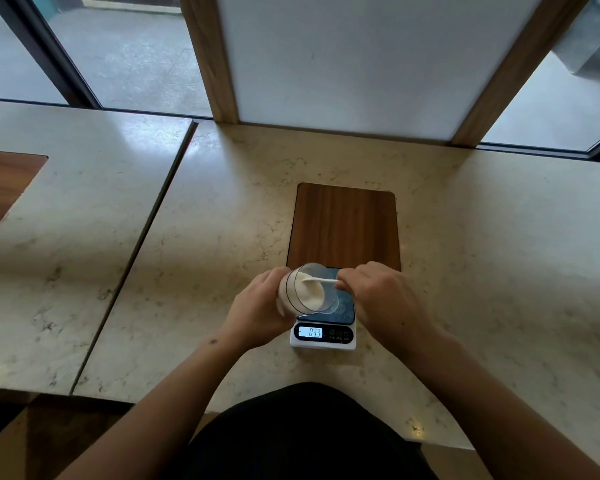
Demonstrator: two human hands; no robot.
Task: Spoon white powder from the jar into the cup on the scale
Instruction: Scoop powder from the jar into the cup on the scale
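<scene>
My left hand (261, 308) grips a clear jar (300, 289) of white powder, tilted with its mouth toward the right, over the scale. My right hand (381, 296) pinches the handle of a small white spoon (321, 279) whose bowl reaches into the jar's powder. Below them sits a small white digital scale (323, 336) with a dark platform; its lit display reads 0.33. A clear cup (333, 306) seems to stand on the platform, mostly hidden behind the jar, with only a faint rim showing.
The scale rests on a pale marble counter (482, 271) near its front edge. A dark wood inlay panel (343, 226) lies just behind the scale. A seam separates a second counter slab (66, 237) to the left. A white board with wooden posts (361, 64) stands at the back.
</scene>
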